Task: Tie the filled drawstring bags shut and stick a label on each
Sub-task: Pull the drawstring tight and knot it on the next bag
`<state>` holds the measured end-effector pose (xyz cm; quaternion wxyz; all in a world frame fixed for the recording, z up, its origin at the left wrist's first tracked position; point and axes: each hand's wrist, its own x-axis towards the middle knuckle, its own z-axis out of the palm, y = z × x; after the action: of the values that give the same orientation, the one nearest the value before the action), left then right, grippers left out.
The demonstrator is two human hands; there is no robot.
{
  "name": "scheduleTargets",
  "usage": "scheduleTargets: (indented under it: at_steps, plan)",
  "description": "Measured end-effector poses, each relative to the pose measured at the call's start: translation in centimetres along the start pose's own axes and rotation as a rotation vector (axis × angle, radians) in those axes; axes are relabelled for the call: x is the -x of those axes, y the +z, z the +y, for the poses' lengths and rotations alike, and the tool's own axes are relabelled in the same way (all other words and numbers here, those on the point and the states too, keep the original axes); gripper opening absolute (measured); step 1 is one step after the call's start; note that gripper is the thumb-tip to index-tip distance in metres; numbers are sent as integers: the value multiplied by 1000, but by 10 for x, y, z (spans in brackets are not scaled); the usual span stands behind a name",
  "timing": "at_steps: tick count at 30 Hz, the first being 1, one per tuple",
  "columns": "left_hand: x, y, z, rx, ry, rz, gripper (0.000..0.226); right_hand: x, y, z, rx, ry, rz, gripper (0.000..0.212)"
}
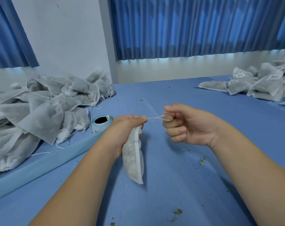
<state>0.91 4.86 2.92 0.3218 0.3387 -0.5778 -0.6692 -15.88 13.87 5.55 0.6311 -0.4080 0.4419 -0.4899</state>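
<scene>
Left grip (127, 126) is clenched round the gathered neck of a filled drawstring bag (133, 159). The pouch hangs straight down out of the bottom of the fist, over the middle of the worktop (171, 185); whether its lower corner touches the cloth I can't tell. Right grip (185, 126) sits just beside it to the right, thumb and forefinger pinching the thin white drawstring (154, 117). The cord runs taut and level between the two, and the other fingers are curled in.

From where I stand the bag looks light and soft: thin non-woven cloth, limp, lumpy with what I take for dried leaf, with a firmer seam down one side. It would crush rather than break, though I'd guess a hard yank could tear the cloth or snap the cord. The neck seems the sensible hold, since it keeps the mouth puckered while the cord is worked. The cord is fine and probably slippery, so it wants a fingertip pinch close to the knot.

Just beyond the left grip stands a roll of labels (101, 123), against a heap of unlabelled bags (40, 108) along the left edge. Labelled bags (260, 84) lie piled at the far right corner. Green crumbs (177, 211) dot the near part.
</scene>
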Motion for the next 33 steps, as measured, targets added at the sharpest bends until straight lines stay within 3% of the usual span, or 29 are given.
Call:
scheduleTargets:
  at_steps: [5,8,12,15,19,21,23,27,31,33]
  plan:
    - [-1,2,-1,37,-67,-35,16,-6,-2,2,-179,-154,122,25]
    - [2,5,0,146,-166,-217,21,-7,-7,-1,-275,-226,218,23]
    - [6,10,-3,111,-238,-433,35,-8,-20,-5,-374,-264,461,28]
    - [7,12,-6,115,-303,-524,19,-7,-28,-7,-432,-300,545,31]
    - [6,12,-10,78,-273,-501,31,-4,-29,-9,-488,-379,573,25]
    - [4,14,-11,58,-198,-426,24,-4,-26,-9,-451,-425,562,23]
    - [2,17,-12,23,-101,-290,9,-2,-21,-9,-333,-485,533,24]
    - [-7,22,-18,-25,61,15,19,-3,-4,-3,77,-566,490,25]
    - [-11,21,-19,-23,122,130,19,-11,6,13,999,-629,579,23]
    - [-12,19,-20,-40,134,161,19,-14,9,18,1242,-634,541,22]
